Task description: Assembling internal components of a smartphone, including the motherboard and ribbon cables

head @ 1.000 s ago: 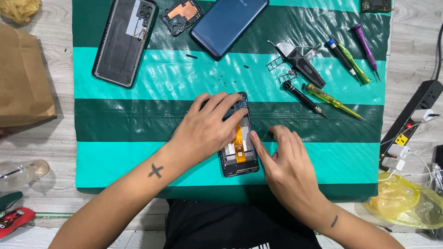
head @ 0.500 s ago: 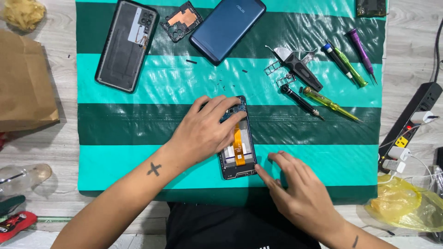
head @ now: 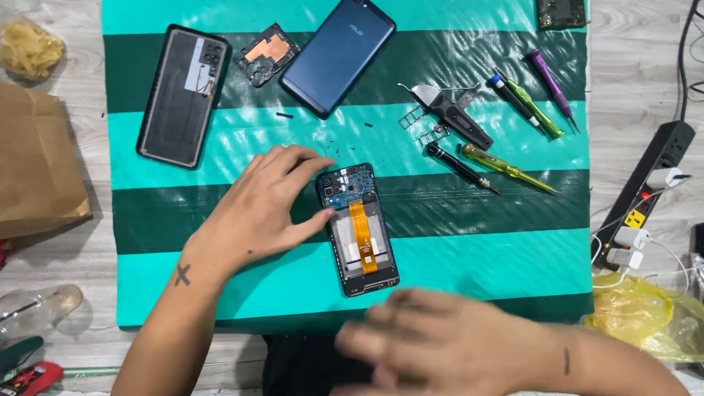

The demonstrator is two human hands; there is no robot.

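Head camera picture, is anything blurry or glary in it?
In the head view the right hand near the bottom edge is smeared by motion blur; the left hand and the opened phone it touches are sharp; the green striped mat shows soft sheen, no harsh glare.

Bright, even light; motion-blurred right hand (head: 440, 341).

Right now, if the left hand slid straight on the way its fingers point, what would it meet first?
The left hand points right and slightly up, its fingertips already on the left edge of the opened phone. Going on, it would cross the phone's circuit board first; beyond that lies the black screwdriver, as far as the view shows.
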